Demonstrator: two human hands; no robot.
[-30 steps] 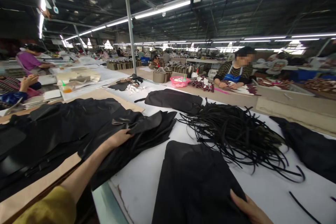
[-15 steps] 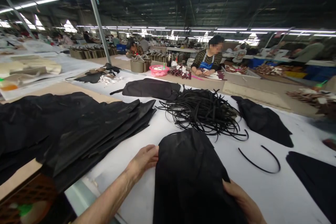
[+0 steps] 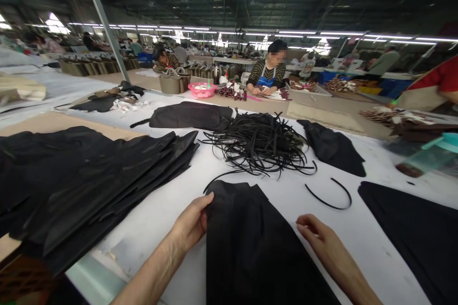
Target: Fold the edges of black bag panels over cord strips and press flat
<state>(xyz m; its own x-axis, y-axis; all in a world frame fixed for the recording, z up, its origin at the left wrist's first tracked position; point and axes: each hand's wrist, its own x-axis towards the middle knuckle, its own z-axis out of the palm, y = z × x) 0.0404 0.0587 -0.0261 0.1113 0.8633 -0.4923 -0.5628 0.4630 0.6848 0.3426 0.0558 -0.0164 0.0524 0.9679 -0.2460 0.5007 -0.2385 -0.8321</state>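
Note:
A black fabric panel [image 3: 243, 243] with a rounded far end lies in front of me on the white tabletop. My left hand [image 3: 193, 221] pinches its left edge near the far corner, thumb on top and fingers underneath. To the right of the panel is my right hand [image 3: 318, 233], off its edge, with fingers loosely bent, slightly apart and nothing seen in them. Beyond the panel sits a tangled heap of thin black strips [image 3: 265, 140]. One curved strip [image 3: 332, 200] lies alone on the table above my right hand.
Stacked black sheets [image 3: 89, 176] cover the left side. More black pieces [image 3: 411, 228] lie at right, near a teal-lidded clear container [image 3: 432, 152]. Farther back are a folded black piece [image 3: 189, 115], a pink basket [image 3: 202, 89] and a seated co-worker [image 3: 268, 74].
My right hand has let go of the panel's right edge and moved clear of it. My left hand still holds the left edge. The view has turned rightward, showing the clear container.

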